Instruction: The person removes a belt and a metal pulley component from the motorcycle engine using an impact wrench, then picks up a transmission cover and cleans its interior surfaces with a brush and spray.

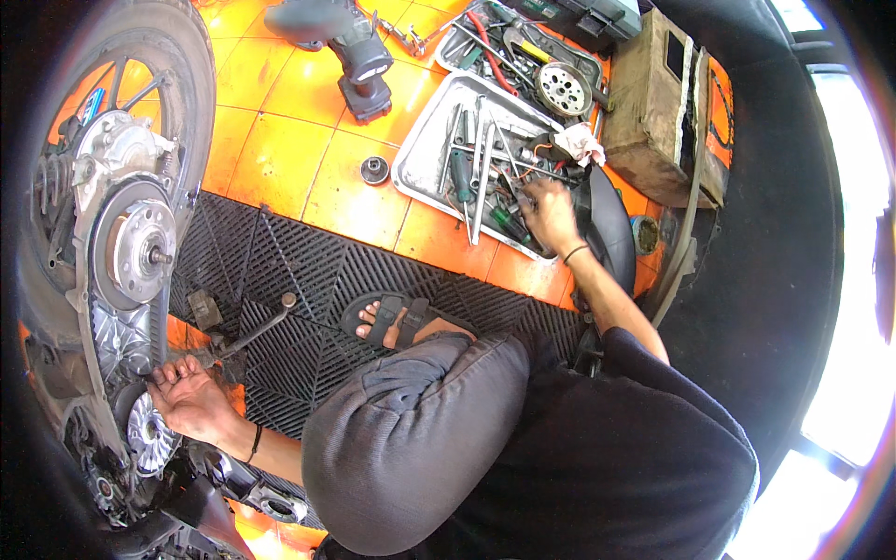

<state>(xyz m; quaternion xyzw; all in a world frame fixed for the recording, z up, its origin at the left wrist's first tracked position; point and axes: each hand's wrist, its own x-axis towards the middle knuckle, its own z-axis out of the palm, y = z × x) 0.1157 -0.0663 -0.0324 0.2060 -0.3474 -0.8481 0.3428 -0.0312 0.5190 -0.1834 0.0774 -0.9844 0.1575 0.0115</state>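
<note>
Silver finned pulley [149,437] at lower left, beside loosely curled left hand [191,399]; right hand [551,217] in tray [425,149], both grips unclear; apparently choosing among tools [483,175], calling for careful picking.

The person's left hand [193,401] is palm up with fingers curled, its forearm [280,456] reaching leftward, while the right arm [616,301] stretches forward, right hand [552,217] knuckles up, its fingertips hard to make out.

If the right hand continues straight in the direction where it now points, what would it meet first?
Most likely the loose metal tools in the tray; the right hand looks very close to them, though depth is unclear.
</note>
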